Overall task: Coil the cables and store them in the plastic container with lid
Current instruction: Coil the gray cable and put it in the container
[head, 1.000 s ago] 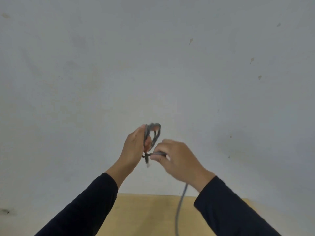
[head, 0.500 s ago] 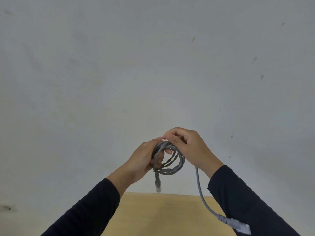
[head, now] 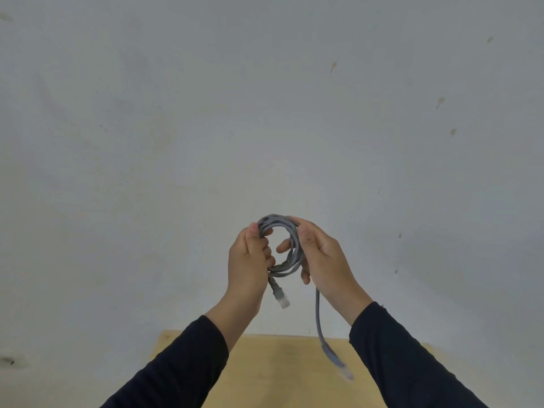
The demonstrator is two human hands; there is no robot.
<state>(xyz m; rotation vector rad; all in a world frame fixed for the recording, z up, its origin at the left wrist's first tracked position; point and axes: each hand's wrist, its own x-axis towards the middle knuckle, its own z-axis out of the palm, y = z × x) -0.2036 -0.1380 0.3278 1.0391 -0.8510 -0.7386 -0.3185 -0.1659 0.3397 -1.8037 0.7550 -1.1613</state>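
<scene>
— Up at chest height, above the wooden table, both hands pinch one grey network cable: left hand on the coil's left rim, right hand curled round its right side.

— And the loose end?

— Tail hangs straight down below the right hand, so that hand's nearer for the last wrap, I'd say. No container in sight.

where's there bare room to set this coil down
The only surface in view is the wooden tabletop, bare between the two dark sleeves up to its far edge at the wall. The left hand and right hand hold the grey cable coil above it. The loose tail's plug hangs over the right part, so centre-left is freest.
</scene>
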